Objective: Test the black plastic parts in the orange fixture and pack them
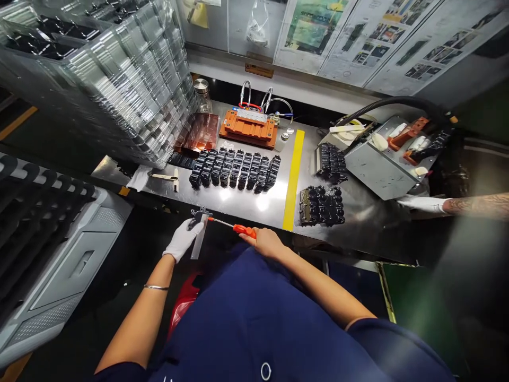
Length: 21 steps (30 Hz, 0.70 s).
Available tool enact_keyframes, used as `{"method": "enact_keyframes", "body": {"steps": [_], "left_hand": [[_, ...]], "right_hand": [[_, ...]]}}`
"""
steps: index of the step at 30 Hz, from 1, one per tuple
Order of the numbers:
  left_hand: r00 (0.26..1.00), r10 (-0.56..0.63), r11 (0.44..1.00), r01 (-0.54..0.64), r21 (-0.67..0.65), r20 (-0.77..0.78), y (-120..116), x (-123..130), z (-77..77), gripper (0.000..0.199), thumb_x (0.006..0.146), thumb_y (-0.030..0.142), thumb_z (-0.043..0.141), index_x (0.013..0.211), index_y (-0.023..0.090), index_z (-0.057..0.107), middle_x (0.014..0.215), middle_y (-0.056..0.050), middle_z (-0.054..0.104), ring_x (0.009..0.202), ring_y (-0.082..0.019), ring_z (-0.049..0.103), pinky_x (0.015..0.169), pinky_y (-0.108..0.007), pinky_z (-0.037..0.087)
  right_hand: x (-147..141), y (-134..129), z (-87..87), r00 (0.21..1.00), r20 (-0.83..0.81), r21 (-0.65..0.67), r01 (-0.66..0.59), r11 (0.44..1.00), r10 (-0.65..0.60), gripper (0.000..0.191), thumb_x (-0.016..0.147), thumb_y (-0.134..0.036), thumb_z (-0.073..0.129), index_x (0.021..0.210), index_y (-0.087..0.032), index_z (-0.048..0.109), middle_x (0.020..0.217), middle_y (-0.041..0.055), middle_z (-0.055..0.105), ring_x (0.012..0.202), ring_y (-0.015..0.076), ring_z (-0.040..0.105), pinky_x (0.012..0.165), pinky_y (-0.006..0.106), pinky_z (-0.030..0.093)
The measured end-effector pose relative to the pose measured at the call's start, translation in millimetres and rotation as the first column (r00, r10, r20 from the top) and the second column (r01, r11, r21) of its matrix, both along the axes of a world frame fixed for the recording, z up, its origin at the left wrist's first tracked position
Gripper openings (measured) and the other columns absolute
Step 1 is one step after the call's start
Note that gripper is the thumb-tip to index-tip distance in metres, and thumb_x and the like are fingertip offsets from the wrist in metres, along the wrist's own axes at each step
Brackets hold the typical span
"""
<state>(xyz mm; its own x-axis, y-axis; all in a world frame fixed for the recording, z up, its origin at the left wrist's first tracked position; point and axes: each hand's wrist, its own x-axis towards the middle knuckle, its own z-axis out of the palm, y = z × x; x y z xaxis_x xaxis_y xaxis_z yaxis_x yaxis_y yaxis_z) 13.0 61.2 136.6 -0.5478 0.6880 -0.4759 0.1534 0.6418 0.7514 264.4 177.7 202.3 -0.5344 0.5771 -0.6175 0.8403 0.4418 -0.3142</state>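
My left hand (183, 240), in a white glove, is closed around a small black molded part (198, 216) just off the bench's front edge. A flat grey strip (199, 241) hangs down beside that part; whether they are joined I cannot tell. Bare and closed, my right hand (267, 241) grips an orange-handled tool with a thin metal shaft (243, 230). Its orange tip meets or nearly meets the black part. Beyond my hands, a row of similar black parts (237, 170) stands on the metal bench (238, 200).
Clear plastic trays (131, 79) are stacked high at left. An orange fixture (250, 129) sits behind the row. Right of the yellow tape (294, 180) lie more black parts (322, 206) and a grey machine (382, 164). Another person's gloved hand (423, 203) rests by it.
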Motion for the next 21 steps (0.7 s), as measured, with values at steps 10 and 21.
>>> {"method": "enact_keyframes", "body": {"steps": [10, 21], "left_hand": [[0.942, -0.333, 0.936, 0.323, -0.142, -0.049, 17, 21, -11.6, 0.047, 0.073, 0.046, 0.063, 0.112, 0.020, 0.061, 0.110, -0.008, 0.069, 0.103, -0.027, 0.064, 0.093, -0.038, 0.046], [0.785, -0.594, 0.803, 0.564, -0.192, -0.179, 191, 208, -2.7, 0.064, 0.079, 0.032, 0.057, 0.140, 0.026, 0.038, 0.118, -0.011, 0.066, 0.101, -0.028, 0.066, 0.085, -0.037, 0.048]], "right_hand": [[50, 16, -12.8, 0.994, -0.029, -0.074, 0.107, 0.991, -0.109, 0.067, 0.088, -0.073, 0.029, 0.092, -0.017, 0.067, 0.092, 0.0119, 0.071, 0.086, 0.0272, 0.066, 0.068, 0.029, 0.042], [203, 52, -37.4, 0.575, -0.395, -0.336, 0.635, 0.695, -0.716, 0.062, 0.087, -0.071, 0.031, 0.095, -0.019, 0.063, 0.078, 0.0052, 0.068, 0.072, 0.0190, 0.062, 0.068, 0.030, 0.046]]}}
